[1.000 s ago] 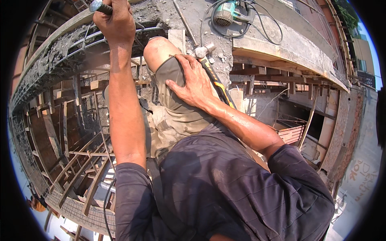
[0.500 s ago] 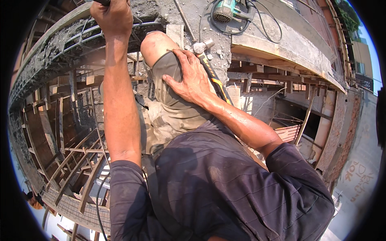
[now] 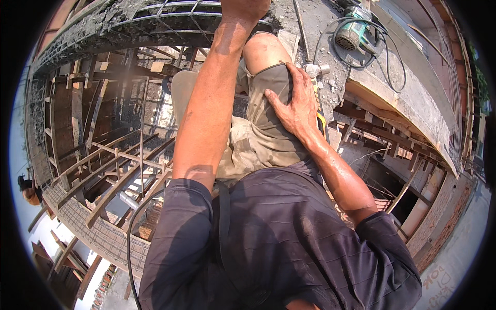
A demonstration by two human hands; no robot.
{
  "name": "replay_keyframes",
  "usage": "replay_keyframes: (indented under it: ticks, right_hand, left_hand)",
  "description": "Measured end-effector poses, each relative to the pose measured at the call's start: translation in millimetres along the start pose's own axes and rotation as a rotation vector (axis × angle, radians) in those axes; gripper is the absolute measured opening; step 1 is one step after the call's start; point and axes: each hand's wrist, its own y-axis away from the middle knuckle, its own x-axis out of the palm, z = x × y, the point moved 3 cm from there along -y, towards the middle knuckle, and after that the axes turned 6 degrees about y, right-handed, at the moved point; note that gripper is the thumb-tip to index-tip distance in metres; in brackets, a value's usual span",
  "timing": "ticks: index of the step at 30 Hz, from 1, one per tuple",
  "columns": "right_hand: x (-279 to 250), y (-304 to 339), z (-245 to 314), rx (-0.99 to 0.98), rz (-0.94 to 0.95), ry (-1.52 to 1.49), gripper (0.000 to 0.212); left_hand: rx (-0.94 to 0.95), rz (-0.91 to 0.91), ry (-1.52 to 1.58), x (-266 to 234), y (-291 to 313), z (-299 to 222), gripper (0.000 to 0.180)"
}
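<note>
My left hand [image 3: 245, 9] reaches forward to the top edge of the view. Its fingers are curled closed, but the edge cuts off whatever they grip. My right hand [image 3: 298, 106] lies with fingers spread on my bent right knee, over the olive shorts [image 3: 266, 101], holding nothing. Just beyond its fingers, a hammer [image 3: 321, 69] with a metal head and a black-and-yellow handle rests on the concrete. My hand and leg hide part of that handle.
A teal corded power tool [image 3: 353, 34] with a coiled black cable sits at the upper right among rubble. Exposed rebar [image 3: 170, 16] runs along the broken concrete at the upper left. Below are timber props [image 3: 116, 183] and deep gaps on both sides.
The view has swung left, so everything sits further right. My left hand has gone further out past the top edge. The right hand stays on the knee.
</note>
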Motion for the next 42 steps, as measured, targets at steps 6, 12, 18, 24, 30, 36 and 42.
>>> replay_keyframes:
  ticks: [6, 12, 18, 24, 30, 36, 42]
  right_hand:
    - [1, 0, -2, -0.025, -0.009, 0.023, 0.077]
    - [0, -1, 2, -0.057, -0.002, 0.026, 0.076]
    - [0, -2, 1, -0.045, 0.004, 0.027, 0.076]
    - [1, -2, 1, -0.021, 0.012, 0.029, 0.077]
    - [0, -2, 3, 0.0, 0.039, 0.009, 0.076]
    - [2, -1, 1, 0.018, 0.048, 0.02, 0.078]
    - [1, -1, 7, 0.01, 0.048, 0.003, 0.075]
  left_hand:
    - [-0.146, -0.004, -0.03, 7, 1, -13, 0.041]
    - [-0.073, -0.064, -0.032, 8, 0, -12, 0.036]
    - [-0.128, -0.003, -0.055, 5, 1, -12, 0.032]
    - [-0.108, -0.02, -0.017, 7, 3, -11, 0.026]
    - [-0.173, 0.03, -0.009, 7, 6, -10, 0.015]
    - [-0.044, -0.035, -0.098, 10, 3, -17, 0.038]
    - [-0.103, -0.011, -0.067, 9, 3, -14, 0.036]
